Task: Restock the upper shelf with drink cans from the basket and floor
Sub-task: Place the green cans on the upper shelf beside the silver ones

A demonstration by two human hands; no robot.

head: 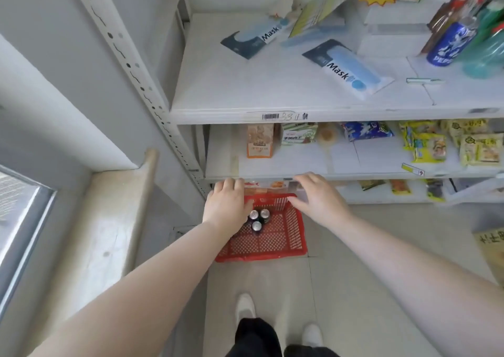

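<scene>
Head view, basket: the red basket (272,255) sits on the floor at the foot of the shelving. Its walls are open plastic mesh.
Cans: three drink cans (257,226) stand upright and close together in the basket's far left corner, silver tops facing up.
Left hand: the left hand (226,201) is over that corner, thumb just beside the cans. Its fingers bend away under the knuckles, so whether they hold anything cannot be told.
Right hand: the right hand (319,196) hovers above the basket's far right corner with fingers spread and relaxed, holding nothing.
Upper shelf: the upper shelf (231,89) is well above the basket. It carries mask packets (351,70), and a blue can (447,46) sits at its right end.
Handling: the cans are probably full, so fairly heavy for their size. They are stiff and smooth-sided, likely to slip in a loose grip, and would dent if dropped.
Where to hold: probably round the mid-body, thumb opposite fingers. As they are packed tight, it looks easier to take the outermost can first.
</scene>
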